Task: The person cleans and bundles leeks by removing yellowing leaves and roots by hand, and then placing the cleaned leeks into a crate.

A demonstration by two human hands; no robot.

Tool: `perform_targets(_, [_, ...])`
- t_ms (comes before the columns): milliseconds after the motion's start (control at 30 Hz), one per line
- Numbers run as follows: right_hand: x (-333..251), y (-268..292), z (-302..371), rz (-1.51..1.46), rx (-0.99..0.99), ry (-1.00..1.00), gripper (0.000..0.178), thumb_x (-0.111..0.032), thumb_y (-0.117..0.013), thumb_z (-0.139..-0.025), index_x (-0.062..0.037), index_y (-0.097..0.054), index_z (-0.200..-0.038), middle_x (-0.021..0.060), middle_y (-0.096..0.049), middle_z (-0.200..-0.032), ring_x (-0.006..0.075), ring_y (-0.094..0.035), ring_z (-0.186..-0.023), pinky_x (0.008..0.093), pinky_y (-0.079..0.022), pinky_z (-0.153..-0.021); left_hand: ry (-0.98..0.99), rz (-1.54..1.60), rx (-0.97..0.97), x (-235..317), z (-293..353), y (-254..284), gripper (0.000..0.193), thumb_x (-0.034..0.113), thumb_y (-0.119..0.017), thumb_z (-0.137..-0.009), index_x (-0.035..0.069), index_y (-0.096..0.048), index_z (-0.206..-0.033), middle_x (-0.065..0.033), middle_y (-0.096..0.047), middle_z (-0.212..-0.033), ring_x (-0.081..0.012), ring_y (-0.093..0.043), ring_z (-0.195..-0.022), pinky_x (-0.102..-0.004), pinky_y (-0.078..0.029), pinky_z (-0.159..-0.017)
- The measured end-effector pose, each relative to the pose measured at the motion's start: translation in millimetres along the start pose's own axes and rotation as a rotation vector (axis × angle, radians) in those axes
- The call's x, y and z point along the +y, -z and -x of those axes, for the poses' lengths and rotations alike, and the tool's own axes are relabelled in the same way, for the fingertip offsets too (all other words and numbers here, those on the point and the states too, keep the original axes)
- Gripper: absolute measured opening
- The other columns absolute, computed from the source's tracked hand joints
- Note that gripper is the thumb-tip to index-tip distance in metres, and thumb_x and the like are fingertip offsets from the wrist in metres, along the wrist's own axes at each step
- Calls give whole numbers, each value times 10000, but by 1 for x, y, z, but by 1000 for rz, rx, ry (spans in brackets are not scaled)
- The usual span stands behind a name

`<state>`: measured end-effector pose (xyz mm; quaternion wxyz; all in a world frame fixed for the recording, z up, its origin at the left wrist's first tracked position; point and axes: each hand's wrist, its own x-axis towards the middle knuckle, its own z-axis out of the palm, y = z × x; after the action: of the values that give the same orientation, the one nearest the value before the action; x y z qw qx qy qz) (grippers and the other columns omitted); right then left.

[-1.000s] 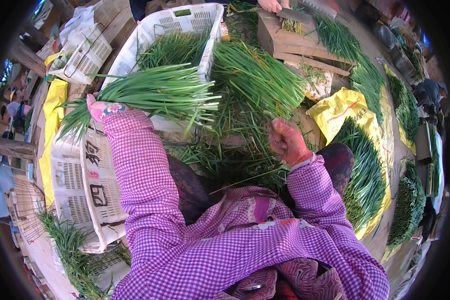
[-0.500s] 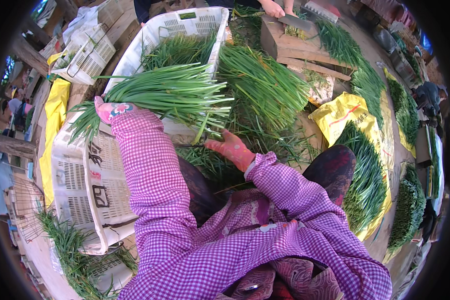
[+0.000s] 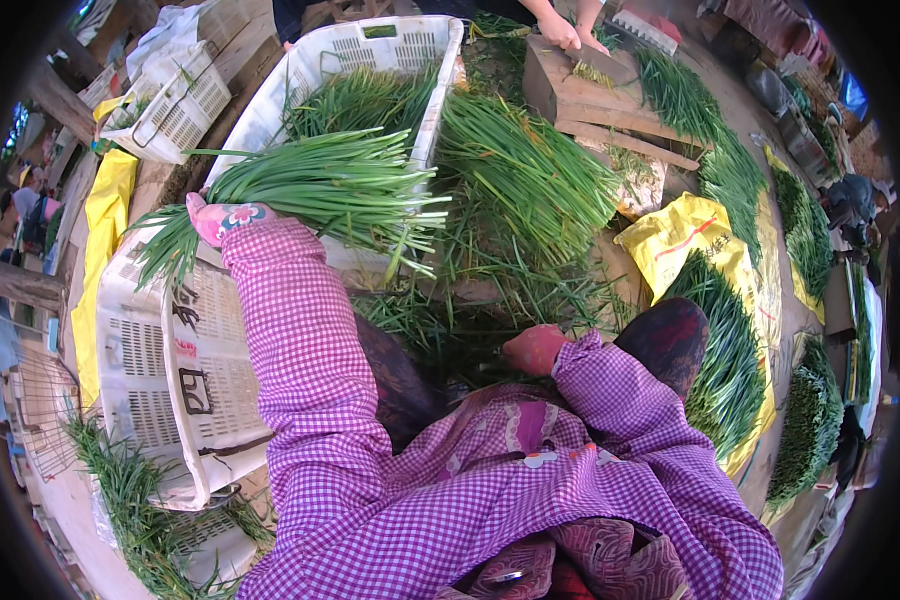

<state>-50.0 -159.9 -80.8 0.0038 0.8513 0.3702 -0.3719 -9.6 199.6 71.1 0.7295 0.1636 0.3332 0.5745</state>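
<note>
A thick bunch of garlic chives (image 3: 320,185) lies across the near part of a white plastic crate (image 3: 425,130), its pale cut ends pointing right. My left hand (image 3: 213,217), in a pink flowered glove, is closed round the leafy end. Low between my knees is my right hand (image 3: 533,350), in a reddish glove. Its fingers look curled, and whatever they hold is lost in the shadow over the loose leaves. Beside the crate, a large heap of chives (image 3: 530,175) rests just beyond my right hand. More chives (image 3: 370,105) fill the crate's far part.
Another white crate (image 3: 225,370) stands by my left arm. At the far side, a person's hands (image 3: 570,37) work with a broad blade on a wooden block (image 3: 610,98). Yellow sacking (image 3: 685,240) with stacked chives (image 3: 725,350) lies to the right of my knee.
My right hand has drawn away from the bunch's cut ends, moving right and toward me. My left hand keeps its hold, nearly still. The other person's hands and blade have shifted slightly.
</note>
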Motion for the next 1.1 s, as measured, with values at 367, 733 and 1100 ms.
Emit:
perform_targets(367, [-84, 83, -49, -2054, 143, 480, 339, -246, -563, -880, -55, -485, -1149, 49, -567, -894, 166, -578, -696, 324, -498, -620, 105, 20, -69, -1, 4, 3, 270, 301, -524, -862, 54, -550, -970, -125, -548, -991, -276, -535, -906, -431, -431, -833])
perform_targets(733, [-116, 108, -62, -1920, -5, 805, 245, -261, -462, -913, -41, -524, -825, 40, -481, -647, 164, -449, -538, 305, -392, -527, 116, -66, -268, -13, -22, 14, 228, 311, -516, -872, 85, -501, -890, -101, -561, -887, -280, -539, -804, -456, -467, -760])
perform_targets(1100, [-17, 2, -11, 313, -210, 213, 344, -358, -494, -830, -138, -604, -1071, 172, -639, -944, 338, -622, -858, 428, -493, -751, 167, 37, -205, -14, -41, 21, 238, 310, -464, -897, 84, -524, -852, -120, -587, -957, -294, -547, -912, -496, -435, -859])
